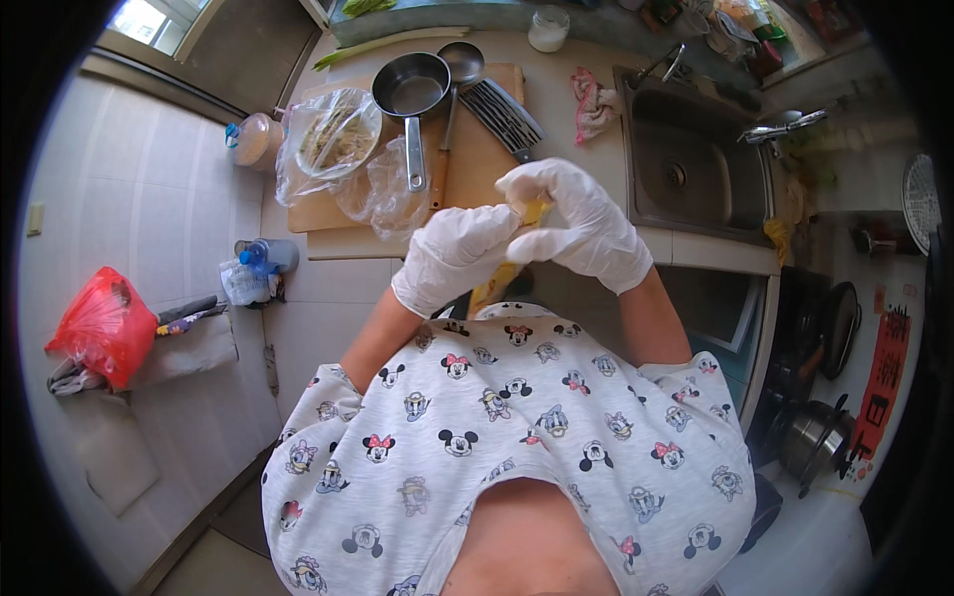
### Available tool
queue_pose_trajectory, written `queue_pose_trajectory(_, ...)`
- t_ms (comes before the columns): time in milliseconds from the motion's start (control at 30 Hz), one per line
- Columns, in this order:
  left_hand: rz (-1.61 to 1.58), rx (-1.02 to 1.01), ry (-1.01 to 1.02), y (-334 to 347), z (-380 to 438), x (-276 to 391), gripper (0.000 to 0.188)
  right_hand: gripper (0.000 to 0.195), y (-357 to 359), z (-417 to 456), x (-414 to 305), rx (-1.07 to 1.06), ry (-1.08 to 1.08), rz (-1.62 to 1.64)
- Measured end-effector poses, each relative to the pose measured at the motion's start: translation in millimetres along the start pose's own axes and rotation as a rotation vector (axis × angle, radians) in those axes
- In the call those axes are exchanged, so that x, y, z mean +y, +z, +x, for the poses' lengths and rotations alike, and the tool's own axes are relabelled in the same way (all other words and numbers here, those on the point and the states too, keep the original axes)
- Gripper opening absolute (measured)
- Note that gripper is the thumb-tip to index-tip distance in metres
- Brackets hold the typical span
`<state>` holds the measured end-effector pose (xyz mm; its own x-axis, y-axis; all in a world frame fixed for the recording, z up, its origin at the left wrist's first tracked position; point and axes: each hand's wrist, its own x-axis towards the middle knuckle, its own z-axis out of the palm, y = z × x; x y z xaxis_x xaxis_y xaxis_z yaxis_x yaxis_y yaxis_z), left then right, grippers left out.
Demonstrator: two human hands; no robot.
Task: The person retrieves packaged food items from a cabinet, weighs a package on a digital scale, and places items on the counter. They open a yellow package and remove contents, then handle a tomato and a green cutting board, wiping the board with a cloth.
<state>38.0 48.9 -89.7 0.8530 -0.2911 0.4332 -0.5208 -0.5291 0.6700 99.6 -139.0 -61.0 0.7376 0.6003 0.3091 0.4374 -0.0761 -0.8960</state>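
Note:
My left hand (463,249), in a white glove, is closed on a yellow plastic packet (498,284) that hangs down in front of my shirt. My right hand (585,227), gloved too, curls around the packet's upper end, its thumb and fingers apart at the near side. Beyond my hands, a wooden cutting board (492,167) bears a small saucepan (411,93), a ladle (462,63), a slotted turner (503,115) and a plastic-covered bowl of food (337,141). Crumpled clear plastic (387,194) lies at the board's near edge.
A steel sink (697,160) is set in the counter on the right, a cloth (594,104) left of it. A glass jar (548,30) and a green onion (395,46) lie toward the back. A red plastic bag (110,324) is at far left, pots (812,439) at far right.

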Motion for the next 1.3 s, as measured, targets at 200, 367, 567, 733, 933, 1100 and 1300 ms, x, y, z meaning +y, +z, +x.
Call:
queue_pose_trajectory(200,-0.063,-0.017,-0.067,-15.3,10.4,6.7,0.009,0.015,1.3,-10.2,9.3,0.031,0.206,0.249)
queue_pose_trajectory(367,0.458,-0.031,0.165,-16.8,4.2,8.8,0.031,0.015,22.8,-3.8,-10.1,0.285,0.246,0.429)
queue_pose_trajectory(567,0.556,0.103,0.427,-26.6,4.1,4.2,0.045,0.015,25.6,8.5,42.6,0.526,0.106,0.1)
queue_pose_trajectory(733,0.52,0.165,0.231,-37.6,-0.1,31.2,0.038,0.024,-30.7,17.9,70.0,0.955,0.274,0.455)
queue_pose_trajectory(933,0.54,0.227,0.036,-33.7,-15.3,20.0,0.028,0.015,-37.2,32.9,94.4,0.997,0.275,1.063)
queue_pose_trajectory(1100,0.609,0.248,0.002,-45.7,-40.9,24.8,0.027,0.03,-135.3,-10.9,179.9,1.333,0.223,0.99)
queue_pose_trajectory(1300,0.584,0.333,0.059,-60.8,-46.4,21.6,0.026,0.02,-198.7,-35.3,213.7,1.911,0.326,0.84)
